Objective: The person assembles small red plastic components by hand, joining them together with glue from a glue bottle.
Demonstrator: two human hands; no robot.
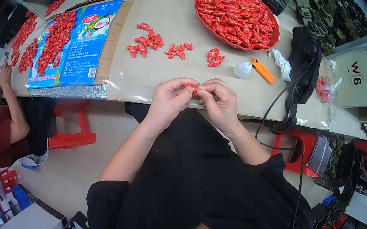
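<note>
The step in hand seemed to be fine fingertip work on one small red figure, which was at the near edge of the table. The left hand held it in a narrow pinch, and the right hand closed its thumb and forefinger on the other end; the fingers partly covered it. The next move, I judged, called for a steady pinch and small finger motion. Bare tabletop lay ahead, up to the loose red figures; to the right, a white bulb-shaped item, an orange tool and the red bowl narrowed the room.
</note>
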